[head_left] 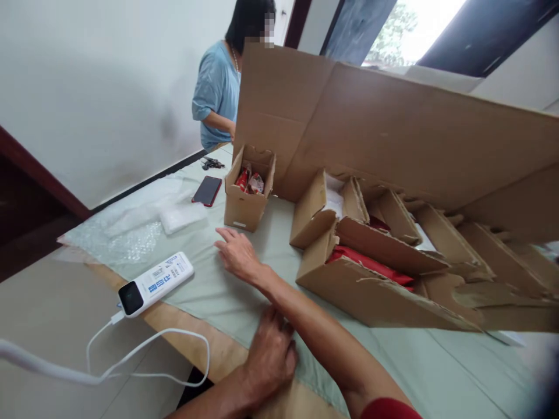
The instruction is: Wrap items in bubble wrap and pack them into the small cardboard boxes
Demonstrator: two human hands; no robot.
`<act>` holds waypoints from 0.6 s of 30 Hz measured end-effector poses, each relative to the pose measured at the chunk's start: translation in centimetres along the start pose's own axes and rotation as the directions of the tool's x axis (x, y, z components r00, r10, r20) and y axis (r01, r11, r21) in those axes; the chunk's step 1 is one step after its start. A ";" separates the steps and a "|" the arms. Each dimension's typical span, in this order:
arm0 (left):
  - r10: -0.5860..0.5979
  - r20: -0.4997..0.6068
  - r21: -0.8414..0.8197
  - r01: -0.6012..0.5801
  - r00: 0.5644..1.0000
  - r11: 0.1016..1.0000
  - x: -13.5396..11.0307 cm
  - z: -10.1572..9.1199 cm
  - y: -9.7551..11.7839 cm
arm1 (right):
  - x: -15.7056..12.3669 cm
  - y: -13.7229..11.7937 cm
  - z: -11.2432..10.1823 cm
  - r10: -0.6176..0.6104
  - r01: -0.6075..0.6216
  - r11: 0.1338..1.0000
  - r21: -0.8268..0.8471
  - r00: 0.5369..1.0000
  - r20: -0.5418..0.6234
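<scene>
So the green cloth (205, 297) covers most of the table (218, 352), and both hands are on it near the front edge. The right hand (238, 254) lies flat, palm down, fingers spread out, holding nothing. The left hand (271, 356) sits right at the cloth's edge, partly under the right forearm. Its fingers are curled, but I honestly can't tell if it's pinching the fabric or just resting.

Just past the right fingertips there's a small open box (248, 201) with red packets in it. On the right, near that forearm, a big torn carton (371, 291) has something red inside, and a tall cardboard sheet (393, 134) stands behind it, blocking the far side.

Left of the hands there's a white power bank (156, 283) with its cable (144, 364) looping off the table. Further back are bubble wrap (131, 238), a dark phone (207, 190) and keys (212, 163). Another person in a blue shirt (217, 87) stands at the far end
</scene>
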State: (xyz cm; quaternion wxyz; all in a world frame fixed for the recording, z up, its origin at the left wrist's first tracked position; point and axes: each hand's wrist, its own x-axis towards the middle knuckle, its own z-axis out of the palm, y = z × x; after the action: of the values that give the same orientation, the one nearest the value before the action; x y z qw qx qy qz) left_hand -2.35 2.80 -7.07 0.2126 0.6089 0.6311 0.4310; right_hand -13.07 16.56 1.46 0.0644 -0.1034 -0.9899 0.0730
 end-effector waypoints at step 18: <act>-0.040 0.001 -0.069 0.040 0.999 0.997 0.1 0.2 -0.4 | 0.2 -1.6 -4.2 0.064 -0.017 0.977 0.213 0.975 -0.212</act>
State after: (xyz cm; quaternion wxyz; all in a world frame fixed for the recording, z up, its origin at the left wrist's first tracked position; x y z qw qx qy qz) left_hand -2.44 2.97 -7.42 0.2421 0.5884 0.6281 0.4480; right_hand -12.99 15.58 5.89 0.1817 -0.1237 -0.9612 0.1667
